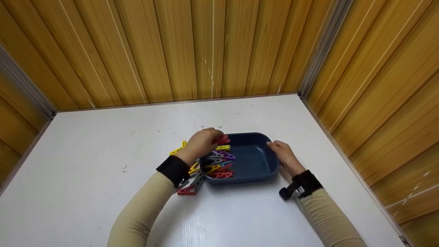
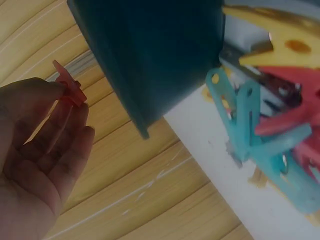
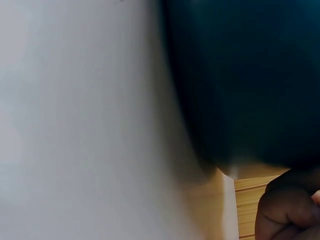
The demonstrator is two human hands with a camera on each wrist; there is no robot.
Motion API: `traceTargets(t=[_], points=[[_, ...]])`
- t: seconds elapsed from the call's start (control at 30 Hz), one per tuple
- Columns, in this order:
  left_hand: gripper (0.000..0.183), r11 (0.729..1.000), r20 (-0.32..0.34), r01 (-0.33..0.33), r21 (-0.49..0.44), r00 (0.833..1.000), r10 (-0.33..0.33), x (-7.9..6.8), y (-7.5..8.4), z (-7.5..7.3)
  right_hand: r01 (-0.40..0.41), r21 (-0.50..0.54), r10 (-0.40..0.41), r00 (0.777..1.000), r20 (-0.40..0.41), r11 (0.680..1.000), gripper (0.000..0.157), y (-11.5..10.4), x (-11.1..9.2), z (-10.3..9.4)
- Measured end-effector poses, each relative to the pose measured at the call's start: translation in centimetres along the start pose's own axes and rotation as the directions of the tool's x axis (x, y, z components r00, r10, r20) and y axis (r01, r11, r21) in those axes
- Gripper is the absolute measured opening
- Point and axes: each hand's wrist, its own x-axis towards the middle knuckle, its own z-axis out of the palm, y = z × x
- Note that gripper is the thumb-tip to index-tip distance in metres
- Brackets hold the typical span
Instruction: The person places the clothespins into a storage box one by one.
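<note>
My left hand (image 1: 203,142) is over the back left part of a dark blue plastic tray (image 1: 252,178). Between its thumb and fingertips it pinches a red clothespin (image 2: 71,89). My right hand (image 1: 285,156) grips the tray's right rim. Along the left side inside the tray lie several clothespins, among them a purple clothespin (image 1: 229,156), a yellow clothespin (image 1: 224,148) and a red clothespin (image 1: 223,175). The right part of the tray's floor shows bare. Only part of the right hand appears in the right wrist view, under the tray's dark wall.
More clothespins lie on the white table (image 1: 103,164) just left of the tray, including a yellow clothespin (image 1: 176,150) and a red clothespin (image 1: 187,191); the left forearm partly covers them. Wood-patterned panels (image 1: 178,51) stand behind and on both sides of the table.
</note>
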Motion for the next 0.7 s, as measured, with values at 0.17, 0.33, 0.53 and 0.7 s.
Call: traceTargets(t=[0.17, 0.33, 0.53, 0.7], points=[[0.021, 0.999, 0.094, -0.043, -0.021, 0.995, 0.045, 0.8, 0.3, 2.1, -0.01, -0.01, 0.01, 1.0, -0.006, 1.0, 0.039, -0.1, 0.0, 0.0], [0.025, 0.998, 0.161, -0.062, -0.005, 0.985, 0.062, 1.0, 0.5, 3.6, -0.017, -0.015, 0.017, 1.0, -0.013, 1.0, 0.039, 0.0, 0.0, 0.1], [0.021, 0.999, 0.176, -0.031, -0.007, 0.984, 0.032, 1.0, 0.6, 4.5, -0.015, -0.007, 0.015, 1.0, -0.016, 1.0, 0.039, 0.2, -0.1, 0.2], [0.016, 0.999, 0.162, 0.03, 0.039, 0.986, -0.035, 0.8, 0.5, 5.0, -0.017, -0.001, 0.017, 1.0, -0.012, 1.0, 0.039, 0.2, -0.2, 0.3]])
